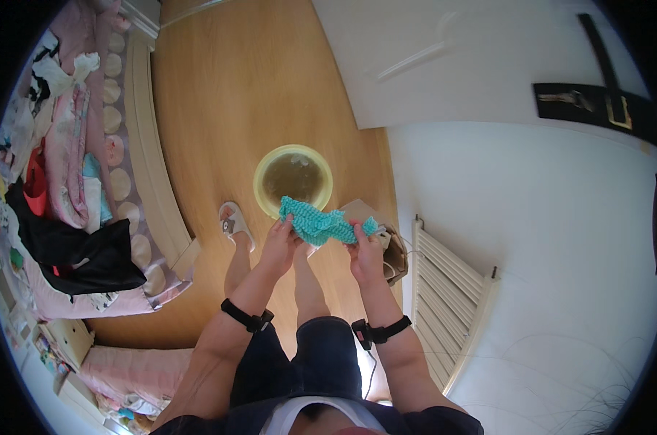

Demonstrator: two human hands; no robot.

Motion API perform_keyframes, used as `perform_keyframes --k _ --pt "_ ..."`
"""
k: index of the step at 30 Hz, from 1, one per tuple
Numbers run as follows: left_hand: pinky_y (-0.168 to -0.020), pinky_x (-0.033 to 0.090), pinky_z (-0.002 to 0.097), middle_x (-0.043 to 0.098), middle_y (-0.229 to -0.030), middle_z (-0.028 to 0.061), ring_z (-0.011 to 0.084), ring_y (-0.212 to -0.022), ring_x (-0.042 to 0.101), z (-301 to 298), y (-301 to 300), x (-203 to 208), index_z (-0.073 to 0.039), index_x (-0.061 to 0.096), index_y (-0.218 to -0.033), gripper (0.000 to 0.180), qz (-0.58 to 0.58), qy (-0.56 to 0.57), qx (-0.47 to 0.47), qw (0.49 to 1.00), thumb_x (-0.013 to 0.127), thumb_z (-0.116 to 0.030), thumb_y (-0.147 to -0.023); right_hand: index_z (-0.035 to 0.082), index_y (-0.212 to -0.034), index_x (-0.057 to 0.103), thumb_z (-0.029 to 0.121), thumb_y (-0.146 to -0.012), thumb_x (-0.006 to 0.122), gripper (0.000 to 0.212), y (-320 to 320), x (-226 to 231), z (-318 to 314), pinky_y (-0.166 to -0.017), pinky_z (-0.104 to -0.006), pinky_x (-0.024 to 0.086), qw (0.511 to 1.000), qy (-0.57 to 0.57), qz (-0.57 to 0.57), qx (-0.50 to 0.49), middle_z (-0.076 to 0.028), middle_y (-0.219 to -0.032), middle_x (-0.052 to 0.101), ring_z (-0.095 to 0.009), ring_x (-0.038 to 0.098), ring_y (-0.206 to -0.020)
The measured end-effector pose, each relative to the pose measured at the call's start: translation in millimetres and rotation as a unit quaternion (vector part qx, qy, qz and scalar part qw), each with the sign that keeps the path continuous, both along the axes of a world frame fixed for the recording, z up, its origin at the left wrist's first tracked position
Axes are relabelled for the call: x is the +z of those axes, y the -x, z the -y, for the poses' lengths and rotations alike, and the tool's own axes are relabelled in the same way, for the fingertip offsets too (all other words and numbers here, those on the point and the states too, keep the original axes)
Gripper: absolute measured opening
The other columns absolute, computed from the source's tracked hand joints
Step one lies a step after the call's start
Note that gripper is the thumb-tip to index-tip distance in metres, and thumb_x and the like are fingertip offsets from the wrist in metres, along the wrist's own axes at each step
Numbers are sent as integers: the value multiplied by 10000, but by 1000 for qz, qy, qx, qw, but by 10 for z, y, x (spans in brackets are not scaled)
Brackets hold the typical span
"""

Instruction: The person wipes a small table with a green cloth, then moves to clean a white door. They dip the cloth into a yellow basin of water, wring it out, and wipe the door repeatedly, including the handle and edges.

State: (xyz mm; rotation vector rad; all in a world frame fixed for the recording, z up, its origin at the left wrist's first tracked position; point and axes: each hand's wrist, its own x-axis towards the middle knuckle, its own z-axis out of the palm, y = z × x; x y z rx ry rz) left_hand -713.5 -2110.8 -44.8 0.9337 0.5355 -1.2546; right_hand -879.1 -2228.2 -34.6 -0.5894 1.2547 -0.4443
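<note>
A teal textured cleaning cloth [314,222] stretches between my two hands, bunched in its middle. My left hand [279,246] pinches its left part, and my right hand [366,254] grips the right end. Just beyond the cloth, a pale yellow basin [329,174] stands on the floor, holding murky brownish water [292,177] with some foam on top. The cloth's upper left corner reaches the basin's near rim in the picture; whether it touches I cannot tell. Black straps with small devices sit on both my forearms.
To the left is a bed [143,138] heaped with clothes, including a black garment [82,250]. A white radiator [451,297] lines the right wall, beside a brown bag [393,257]. A white door [444,65] with a black handle stands at upper right. My slippered foot [235,223] is near the basin.
</note>
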Motion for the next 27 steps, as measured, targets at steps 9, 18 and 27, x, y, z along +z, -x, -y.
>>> perform_keyframes --k 9,18,27 --pt "-1046 447 379 600 -1311 65 211 -1210 573 343 -132 1227 -64 493 -1369 523 44 75 -125 988 392 -467 -1052 -6 -1300 561 120 -878 746 478 91 1312 199 -912 -286 482 906 359 -105 196 -74 -1161 658 -140 622 -1051" --pt "-1006 480 364 638 -1203 85 199 -1130 616 497 -171 2604 -13 524 -1331 386 287 167 -322 887 599 -113 -965 26 -1037 660 66 -903 708 147 152 2651 397 -799 -256 485 967 203 137 75 -18 -990 685 -84 613 -887" --pt "-1039 454 396 581 -1334 100 239 -1229 557 546 -823 2809 -26 499 -1372 418 402 170 -372 819 493 -277 -1037 53 -1060 606 23 -871 703 214 523 3285 252 -776 -268 496 929 293 224 18 -20 -941 682 -88 611 -844"
